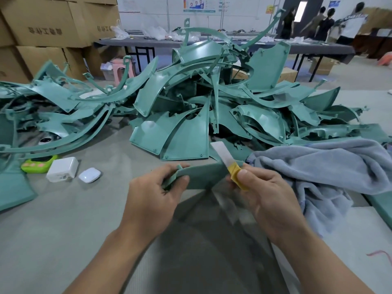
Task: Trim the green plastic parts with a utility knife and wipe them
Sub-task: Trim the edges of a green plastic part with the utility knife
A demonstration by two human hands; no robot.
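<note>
I hold a flat green plastic part above the grey table. My left hand grips its left end, thumb on top. My right hand pinches a utility knife blade by its yellow-taped end. The bare blade points up and away, and lies against the right edge of the part. A grey-blue towel lies bunched on the table just right of my right hand.
A big heap of green plastic parts fills the table beyond my hands. A white charger, a white earbud case and a lime-green gadget lie at the left. Cardboard boxes stand behind; several people at far right.
</note>
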